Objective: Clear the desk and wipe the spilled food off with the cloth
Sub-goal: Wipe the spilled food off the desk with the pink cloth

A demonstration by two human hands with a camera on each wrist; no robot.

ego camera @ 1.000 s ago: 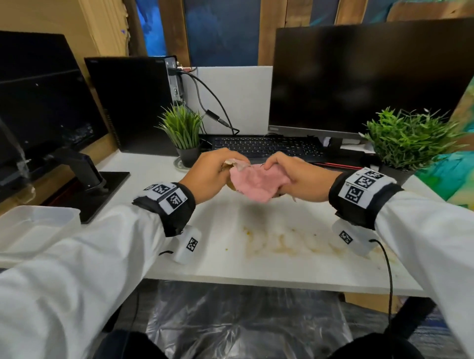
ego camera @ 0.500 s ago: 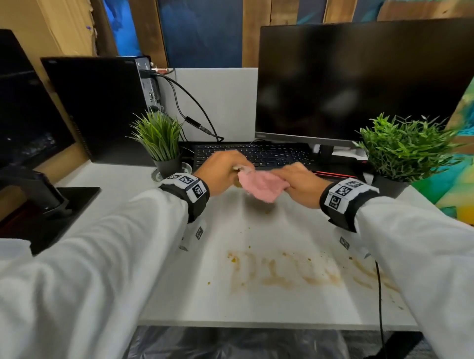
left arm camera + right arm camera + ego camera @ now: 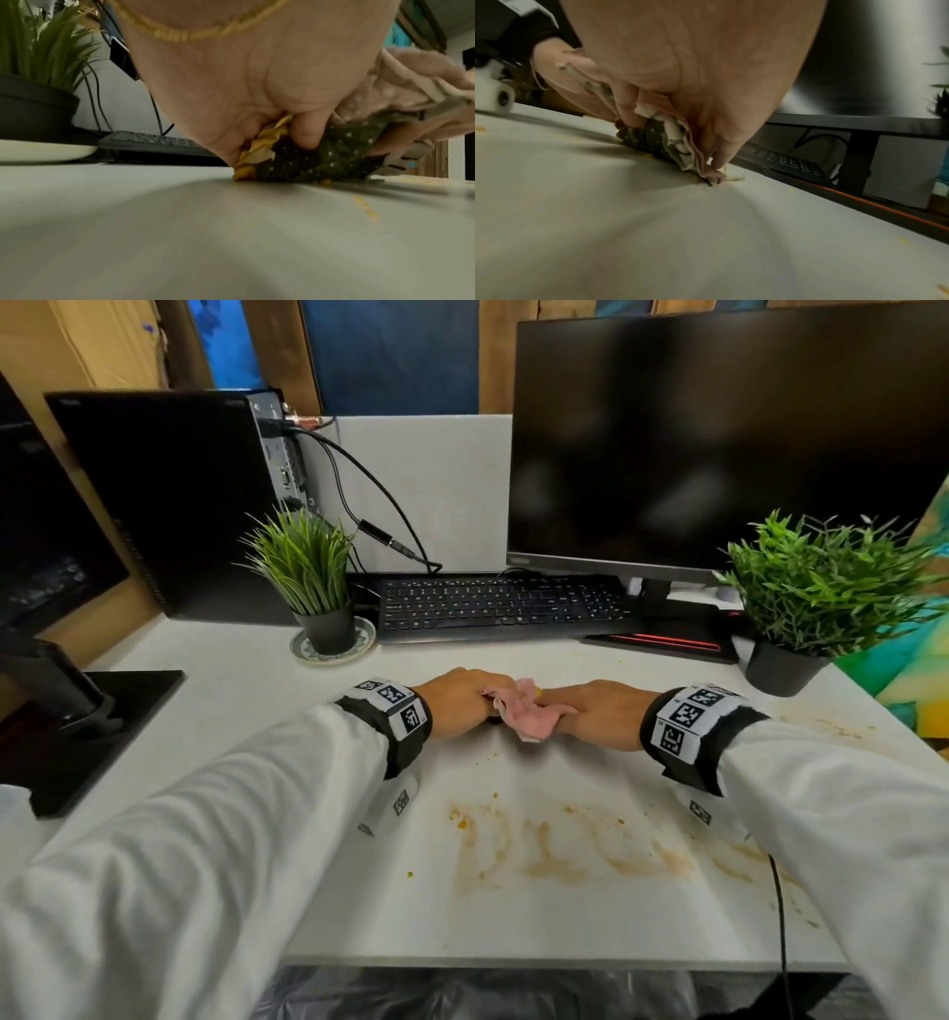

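Cloth (image 3: pixel 524 711), pink on top with a dark dotted and yellow underside, is bunched against the desk (image 3: pixel 287 742) between both hands. Left hand (image 3: pixel 457 703) curls its fingers (image 3: pixel 306 132) into the folds; right hand (image 3: pixel 590 711) pinches the other end with fingertips (image 3: pixel 721 156) pressed down. Food smears (image 3: pixel 565 855) lie nearer the person than the fingers. Beyond the fingers, two black pots hold green plants (image 3: pixel 303 562), (image 3: pixel 821 588).

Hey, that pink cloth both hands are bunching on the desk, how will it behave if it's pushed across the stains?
The pink cloth is probably floppy: it's crumpled into folds between the left hand and right hand. It likely drags rather than slides, and may unfold unless gripped.
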